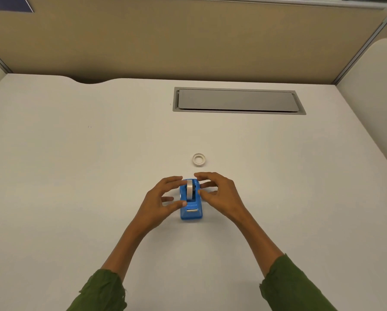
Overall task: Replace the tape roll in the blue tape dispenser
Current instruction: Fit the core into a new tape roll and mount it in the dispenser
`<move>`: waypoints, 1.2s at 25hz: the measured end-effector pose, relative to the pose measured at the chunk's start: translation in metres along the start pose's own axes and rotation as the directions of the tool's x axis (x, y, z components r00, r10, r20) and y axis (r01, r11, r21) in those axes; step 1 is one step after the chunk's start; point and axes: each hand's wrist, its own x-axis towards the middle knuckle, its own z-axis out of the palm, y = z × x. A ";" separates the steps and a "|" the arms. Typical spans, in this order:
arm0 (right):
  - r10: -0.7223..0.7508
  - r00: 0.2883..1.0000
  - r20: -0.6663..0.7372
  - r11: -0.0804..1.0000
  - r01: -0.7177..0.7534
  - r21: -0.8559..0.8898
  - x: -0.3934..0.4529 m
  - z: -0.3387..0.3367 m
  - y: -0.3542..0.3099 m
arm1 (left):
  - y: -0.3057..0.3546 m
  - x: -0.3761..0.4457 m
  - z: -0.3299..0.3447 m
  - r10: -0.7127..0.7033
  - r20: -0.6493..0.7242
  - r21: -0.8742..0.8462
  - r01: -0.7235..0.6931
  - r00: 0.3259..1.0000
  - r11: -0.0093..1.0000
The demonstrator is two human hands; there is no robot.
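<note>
Spread, curled fingers of the left hand point(163, 198) and right hand point(219, 191) are held open on either side of the blue tape dispenser point(190, 205), gripping nothing. A tape roll point(190, 189) is seated upright in it. A second roll point(198, 159) lies flat on the white desk point(76, 176) just beyond.

Pale off-white desk surface point(76, 164), even diffuse lighting. Grey rectangular cable-access flap point(238, 101) recessed near far edge. Tan fabric partition panel point(188, 39) behind, grey metal trim; cream side panel point(376, 86) at right.
</note>
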 end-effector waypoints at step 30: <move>-0.041 0.993 -0.110 0.999 0.037 -0.039 0.012 0.006 0.000 | -0.001 0.023 0.011 -0.139 -0.117 -0.060 0.133 0.983 0.989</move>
